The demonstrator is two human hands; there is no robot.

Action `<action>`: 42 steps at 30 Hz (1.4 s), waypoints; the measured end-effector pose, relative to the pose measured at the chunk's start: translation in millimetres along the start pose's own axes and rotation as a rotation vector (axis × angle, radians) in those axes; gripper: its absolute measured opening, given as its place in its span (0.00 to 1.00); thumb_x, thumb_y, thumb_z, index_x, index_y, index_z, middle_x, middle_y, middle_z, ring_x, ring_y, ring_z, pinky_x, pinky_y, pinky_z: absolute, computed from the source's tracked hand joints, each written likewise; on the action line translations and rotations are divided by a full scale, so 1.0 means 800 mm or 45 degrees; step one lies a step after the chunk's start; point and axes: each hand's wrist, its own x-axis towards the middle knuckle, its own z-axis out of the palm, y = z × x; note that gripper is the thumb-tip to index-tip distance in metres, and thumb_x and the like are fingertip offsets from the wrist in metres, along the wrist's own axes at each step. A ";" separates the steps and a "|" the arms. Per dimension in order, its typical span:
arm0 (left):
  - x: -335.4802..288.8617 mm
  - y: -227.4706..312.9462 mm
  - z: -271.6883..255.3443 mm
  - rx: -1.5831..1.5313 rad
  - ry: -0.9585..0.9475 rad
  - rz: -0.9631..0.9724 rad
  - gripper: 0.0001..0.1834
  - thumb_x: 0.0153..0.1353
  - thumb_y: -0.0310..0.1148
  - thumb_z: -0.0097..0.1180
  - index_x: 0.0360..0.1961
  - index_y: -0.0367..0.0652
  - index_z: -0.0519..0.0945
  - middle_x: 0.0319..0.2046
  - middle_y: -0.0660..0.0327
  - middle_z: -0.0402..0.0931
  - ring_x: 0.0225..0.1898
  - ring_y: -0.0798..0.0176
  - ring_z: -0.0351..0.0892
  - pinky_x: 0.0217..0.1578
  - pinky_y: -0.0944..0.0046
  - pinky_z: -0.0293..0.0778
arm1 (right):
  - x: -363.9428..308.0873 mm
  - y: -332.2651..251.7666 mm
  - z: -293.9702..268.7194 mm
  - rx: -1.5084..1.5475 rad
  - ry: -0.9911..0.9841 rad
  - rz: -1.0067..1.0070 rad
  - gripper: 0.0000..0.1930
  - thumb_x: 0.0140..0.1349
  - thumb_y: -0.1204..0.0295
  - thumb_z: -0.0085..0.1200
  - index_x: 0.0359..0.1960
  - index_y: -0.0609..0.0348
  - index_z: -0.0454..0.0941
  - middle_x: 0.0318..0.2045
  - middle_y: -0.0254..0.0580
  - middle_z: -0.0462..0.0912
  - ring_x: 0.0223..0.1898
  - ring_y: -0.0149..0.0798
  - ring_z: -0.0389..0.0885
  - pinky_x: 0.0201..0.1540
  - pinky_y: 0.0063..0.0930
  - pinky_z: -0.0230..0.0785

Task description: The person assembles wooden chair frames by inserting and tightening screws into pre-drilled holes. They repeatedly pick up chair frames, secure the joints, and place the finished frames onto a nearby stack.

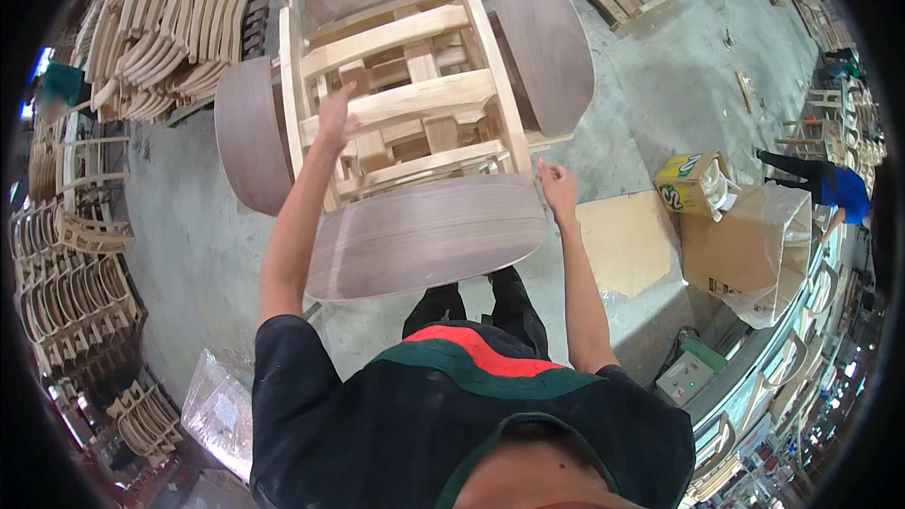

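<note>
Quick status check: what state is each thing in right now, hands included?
Wooden frame with dark panels: raised off the floor, tilted.
Left hand: open, flat against a frame rail.
Right hand: on the frame's right edge; grip unclear.
Cardboard box: open, clear plastic draped over it.
Curved wooden parts: stacked.
</note>
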 end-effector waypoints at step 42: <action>-0.053 -0.243 -0.277 -0.257 -0.497 -0.466 0.28 0.61 0.48 0.48 0.54 0.37 0.72 0.47 0.55 0.76 0.49 0.61 0.74 0.49 0.63 0.70 | 0.080 0.035 0.014 0.185 -0.318 0.077 0.22 0.61 0.60 0.53 0.48 0.66 0.75 0.39 0.40 0.81 0.39 0.28 0.77 0.42 0.25 0.70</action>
